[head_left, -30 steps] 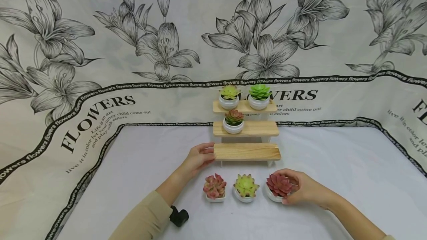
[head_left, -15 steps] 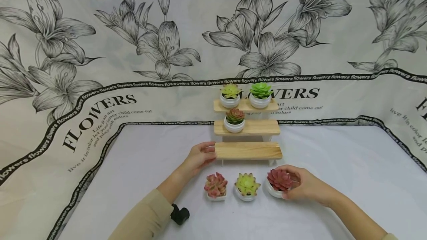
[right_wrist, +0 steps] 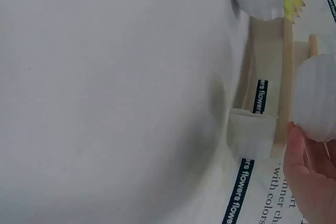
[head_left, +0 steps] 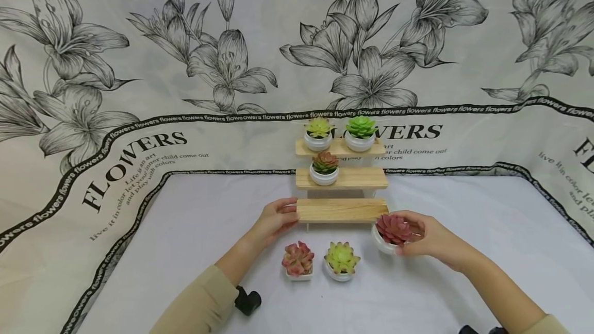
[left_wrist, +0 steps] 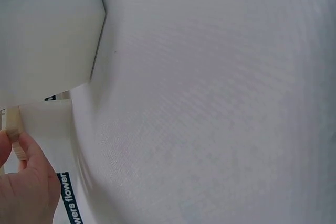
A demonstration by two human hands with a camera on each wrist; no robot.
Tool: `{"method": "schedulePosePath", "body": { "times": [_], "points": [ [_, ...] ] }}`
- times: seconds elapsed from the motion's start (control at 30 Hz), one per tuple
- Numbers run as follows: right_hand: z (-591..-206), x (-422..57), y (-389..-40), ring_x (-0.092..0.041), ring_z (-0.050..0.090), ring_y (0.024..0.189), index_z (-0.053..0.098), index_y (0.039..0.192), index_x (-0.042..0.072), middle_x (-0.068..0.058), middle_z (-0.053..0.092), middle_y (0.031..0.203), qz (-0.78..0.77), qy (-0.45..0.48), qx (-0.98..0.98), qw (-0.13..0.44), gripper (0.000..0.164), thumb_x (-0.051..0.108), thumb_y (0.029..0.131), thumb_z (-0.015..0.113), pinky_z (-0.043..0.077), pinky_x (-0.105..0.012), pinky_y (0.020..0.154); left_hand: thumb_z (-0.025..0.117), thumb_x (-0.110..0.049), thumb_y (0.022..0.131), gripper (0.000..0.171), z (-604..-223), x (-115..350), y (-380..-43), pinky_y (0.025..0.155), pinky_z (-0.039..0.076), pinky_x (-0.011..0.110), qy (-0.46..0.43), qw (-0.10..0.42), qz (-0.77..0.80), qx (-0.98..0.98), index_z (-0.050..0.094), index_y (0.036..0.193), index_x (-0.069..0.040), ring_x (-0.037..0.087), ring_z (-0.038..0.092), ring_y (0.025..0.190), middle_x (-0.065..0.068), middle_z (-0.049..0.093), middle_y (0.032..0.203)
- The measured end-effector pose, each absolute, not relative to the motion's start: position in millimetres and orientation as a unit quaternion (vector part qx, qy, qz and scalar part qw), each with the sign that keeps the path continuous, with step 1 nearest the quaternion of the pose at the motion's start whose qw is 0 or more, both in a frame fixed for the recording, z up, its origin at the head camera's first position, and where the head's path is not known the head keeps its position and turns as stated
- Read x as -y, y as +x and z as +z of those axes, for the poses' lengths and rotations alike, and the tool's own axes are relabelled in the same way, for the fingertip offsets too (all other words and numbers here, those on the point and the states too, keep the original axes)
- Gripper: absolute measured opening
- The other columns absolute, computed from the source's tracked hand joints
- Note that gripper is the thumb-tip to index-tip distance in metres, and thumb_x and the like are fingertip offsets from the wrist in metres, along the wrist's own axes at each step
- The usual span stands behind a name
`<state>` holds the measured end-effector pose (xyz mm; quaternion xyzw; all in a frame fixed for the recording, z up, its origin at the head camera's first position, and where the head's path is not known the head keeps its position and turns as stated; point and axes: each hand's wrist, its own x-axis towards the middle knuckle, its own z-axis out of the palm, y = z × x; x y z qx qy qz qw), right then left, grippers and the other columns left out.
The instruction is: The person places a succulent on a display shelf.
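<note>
In the head view my left hand (head_left: 275, 219) grips the left end of the lowest board (head_left: 341, 210) of a three-step wooden stand; the left wrist view shows thumb and fingers pinching the board's end (left_wrist: 13, 121). My right hand (head_left: 433, 240) holds a dark red potted succulent (head_left: 393, 228) by its round white pot (right_wrist: 315, 98), raised off the table beside the board's front right corner. On the table before the stand sit a pink succulent (head_left: 298, 258) in a square white pot and a yellow-green succulent (head_left: 342, 257) in a round one.
On the top board (head_left: 337, 147) stand a yellow-green succulent (head_left: 318, 133) and a bright green one (head_left: 361, 132). The middle board (head_left: 362, 178) bears a reddish-green succulent (head_left: 325, 168) at its left. Behind hangs a flower-print cloth (head_left: 250, 143). White cloth covers the table (head_left: 185, 231).
My right hand has lifted the dark red potted succulent from the table and carried it forward to the lowest board's right end. The left hand keeps its grip on the board.
</note>
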<state>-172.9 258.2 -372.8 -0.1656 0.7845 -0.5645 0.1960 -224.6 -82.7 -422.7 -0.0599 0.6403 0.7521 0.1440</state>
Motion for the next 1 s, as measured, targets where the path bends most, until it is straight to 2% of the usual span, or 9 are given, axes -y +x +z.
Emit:
{"method": "schedulePosePath", "body": {
  "times": [0.2,0.6,0.83,1.0],
  "points": [
    [-359.3,-260.7,-178.0,-0.007,0.055,0.100,0.042,0.132,-0.003,-0.001,0.057,0.116,-0.560,-0.155,-0.795,0.173,0.064,0.004,0.076,0.073,0.051,-0.026,0.079,0.056,0.012,0.083,0.047,-422.8,83.0,-223.8,0.079,0.053,0.027,-0.061,0.147,0.753,-0.639,0.048,0.129,0.006,0.015,0.059,0.082,0.016,0.058,0.107],
    [-339.6,-262.0,-190.4,-0.001,0.052,0.103,0.037,0.135,-0.008,-0.023,0.046,0.129,-0.532,-0.135,-0.823,0.142,0.069,0.007,0.077,0.072,0.048,-0.021,0.081,0.057,0.010,0.083,0.046,-422.8,82.4,-226.5,0.077,0.053,0.025,-0.054,0.145,0.755,-0.637,0.049,0.128,0.005,0.015,0.059,0.083,0.016,0.059,0.107],
    [-336.7,-256.9,-202.3,0.000,0.049,0.103,0.033,0.137,-0.008,-0.025,0.043,0.133,-0.535,-0.126,-0.824,0.135,0.071,0.010,0.079,0.071,0.046,-0.019,0.082,0.056,0.013,0.082,0.045,-424.0,83.6,-224.7,0.074,0.052,0.024,-0.057,0.141,0.762,-0.629,0.050,0.127,0.007,0.013,0.058,0.079,0.013,0.059,0.101],
    [-333.8,-251.0,-215.4,-0.002,0.051,0.102,0.032,0.138,-0.006,-0.023,0.043,0.132,-0.547,-0.108,-0.820,0.127,0.073,0.009,0.079,0.071,0.045,-0.018,0.083,0.055,0.013,0.083,0.045,-424.7,83.2,-224.4,0.075,0.051,0.025,-0.053,0.142,0.764,-0.628,0.050,0.127,0.007,0.013,0.058,0.079,0.014,0.059,0.103]
  ]
}}
